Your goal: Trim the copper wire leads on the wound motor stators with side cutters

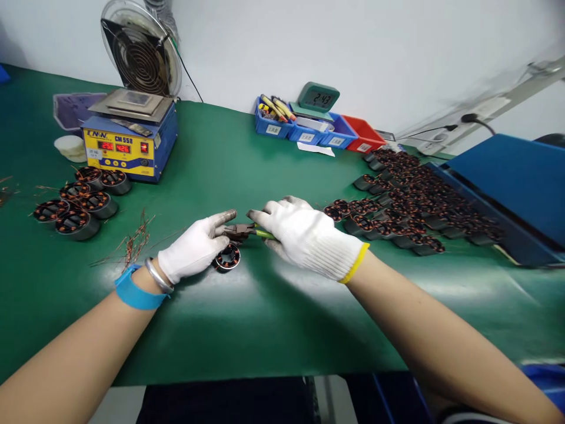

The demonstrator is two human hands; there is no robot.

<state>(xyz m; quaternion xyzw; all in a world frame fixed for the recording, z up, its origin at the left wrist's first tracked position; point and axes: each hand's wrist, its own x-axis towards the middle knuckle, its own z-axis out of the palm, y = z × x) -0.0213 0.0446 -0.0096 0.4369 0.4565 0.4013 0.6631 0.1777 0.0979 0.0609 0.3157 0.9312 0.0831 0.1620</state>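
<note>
My right hand point(295, 229), in a white knit glove with a yellow cuff, is closed round the green handles of a pair of pliers point(241, 231). The jaws point left, just above a motor stator point(227, 258), a dark ring with copper windings lying on the bench. My left hand point(194, 244), gloved in white with darkened fingertips, is beside the stator. Its thumb and forefinger close in at the jaw tips; what they pinch there is hidden. A silver bangle and a blue band circle the left wrist.
Loose copper wire ends point(135, 241) lie left of my hand. Several stators point(79, 224) stand before a blue-yellow soldering unit point(128, 144); many more point(410, 206) crowd the right, beside a blue box point(507, 188). Tool bins point(304, 134), a clock point(318, 97) and a fan point(139, 56) line the wall.
</note>
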